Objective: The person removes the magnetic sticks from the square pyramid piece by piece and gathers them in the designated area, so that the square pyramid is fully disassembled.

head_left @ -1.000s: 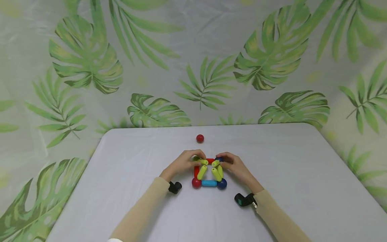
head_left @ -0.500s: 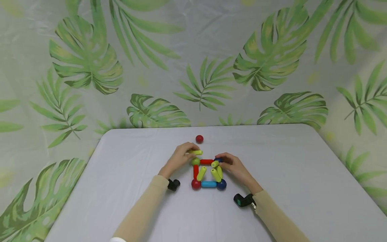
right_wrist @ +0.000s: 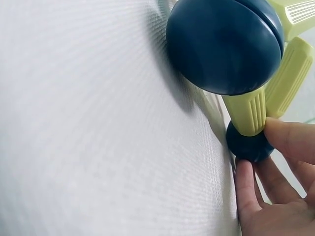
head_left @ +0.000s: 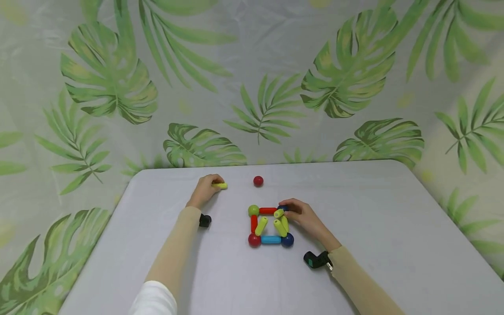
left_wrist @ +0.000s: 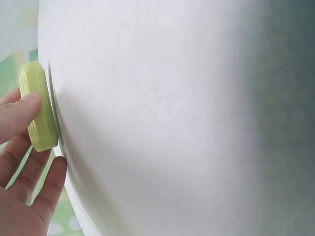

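My left hand (head_left: 204,191) pinches a yellow-green stick (head_left: 221,186) at the far left of the table; the left wrist view shows the thumb across the stick (left_wrist: 39,108). On the table lies a square of sticks and balls, with a green ball (head_left: 253,210), a red ball (head_left: 254,240) and a blue ball (head_left: 287,240) at three corners. My right hand (head_left: 305,217) grips the far right corner, its fingers around a blue ball (right_wrist: 250,146) and the thumb by a yellow-green stick (right_wrist: 248,114). Other yellow-green sticks (head_left: 261,226) slant up from the corners.
A loose red ball (head_left: 258,181) lies beyond the square, near the far edge of the white table (head_left: 354,197). Behind the table hangs a leaf-patterned cloth (head_left: 212,78).
My left hand has moved from the green ball's corner toward the far left, carrying a yellow-green stick off the square. The right hand stays at its corner.
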### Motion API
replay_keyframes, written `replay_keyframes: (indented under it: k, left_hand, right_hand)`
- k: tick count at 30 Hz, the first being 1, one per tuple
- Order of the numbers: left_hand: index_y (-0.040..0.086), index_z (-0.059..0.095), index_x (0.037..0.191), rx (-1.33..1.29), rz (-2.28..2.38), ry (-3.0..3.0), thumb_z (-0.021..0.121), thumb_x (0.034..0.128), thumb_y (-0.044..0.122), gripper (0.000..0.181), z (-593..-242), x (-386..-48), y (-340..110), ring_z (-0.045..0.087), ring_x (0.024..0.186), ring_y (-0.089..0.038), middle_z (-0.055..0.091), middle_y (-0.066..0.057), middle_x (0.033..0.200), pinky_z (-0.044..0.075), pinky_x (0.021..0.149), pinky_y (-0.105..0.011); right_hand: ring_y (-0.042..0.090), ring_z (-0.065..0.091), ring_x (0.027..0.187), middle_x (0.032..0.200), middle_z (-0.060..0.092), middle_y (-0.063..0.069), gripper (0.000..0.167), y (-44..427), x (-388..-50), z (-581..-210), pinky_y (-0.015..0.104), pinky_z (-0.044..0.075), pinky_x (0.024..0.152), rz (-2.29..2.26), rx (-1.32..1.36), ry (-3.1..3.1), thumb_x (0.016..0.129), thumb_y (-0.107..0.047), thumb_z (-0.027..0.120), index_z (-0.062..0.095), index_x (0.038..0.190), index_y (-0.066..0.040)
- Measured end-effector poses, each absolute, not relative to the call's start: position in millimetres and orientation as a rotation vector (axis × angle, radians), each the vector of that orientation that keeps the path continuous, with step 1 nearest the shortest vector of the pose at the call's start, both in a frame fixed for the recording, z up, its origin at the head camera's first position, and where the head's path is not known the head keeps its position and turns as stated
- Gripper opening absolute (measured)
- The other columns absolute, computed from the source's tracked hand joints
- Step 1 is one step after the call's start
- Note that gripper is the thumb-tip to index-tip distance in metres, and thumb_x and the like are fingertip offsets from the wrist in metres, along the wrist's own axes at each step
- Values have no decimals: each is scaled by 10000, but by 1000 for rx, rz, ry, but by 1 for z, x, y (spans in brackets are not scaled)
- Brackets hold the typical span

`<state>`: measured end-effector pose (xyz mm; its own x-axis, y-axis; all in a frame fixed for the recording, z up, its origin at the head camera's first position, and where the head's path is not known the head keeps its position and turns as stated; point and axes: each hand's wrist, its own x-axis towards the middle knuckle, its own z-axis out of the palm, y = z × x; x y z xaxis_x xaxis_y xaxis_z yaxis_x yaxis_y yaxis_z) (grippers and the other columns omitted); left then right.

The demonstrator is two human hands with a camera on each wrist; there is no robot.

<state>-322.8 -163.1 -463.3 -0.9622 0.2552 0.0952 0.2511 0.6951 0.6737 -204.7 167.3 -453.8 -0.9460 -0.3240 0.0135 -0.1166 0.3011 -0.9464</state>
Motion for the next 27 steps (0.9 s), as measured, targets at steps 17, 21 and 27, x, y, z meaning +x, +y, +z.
replay_keyframes:
  k: [17, 21, 27]
  left_hand:
    - [17, 600, 1220, 1037, 1344, 2233, 628, 912, 43, 311, -439, -249, -104, 585, 947, -238, 614, -106, 1174, 490, 851, -354]
    - [90, 605, 1215, 1077, 1233, 2212, 661, 897, 84, 322, -441, -227, -84, 542, 883, -177, 601, 24, 1066, 475, 808, -287]
    - [80, 599, 1035, 951, 1390, 2344, 701, 854, 23, 215, -450, -218, -84, 556, 873, -149, 609, 2, 971, 483, 792, -280]
  right_hand:
    - [303, 505, 1172, 1268, 553, 152, 289, 176, -220, -483, 448, 393, 1010, -1729, -370, 2380, 953, -32, 554, 571, 1241, -24]
    - [308, 510, 1172, 1264, 558, 157, 292, 176, -220, -482, 444, 397, 1007, -1729, -392, 2386, 953, -42, 562, 568, 1244, -18]
    - [316, 510, 1170, 1270, 552, 166, 305, 176, -221, -484, 453, 400, 1003, -1701, -385, 2405, 952, -45, 563, 559, 1255, -7]
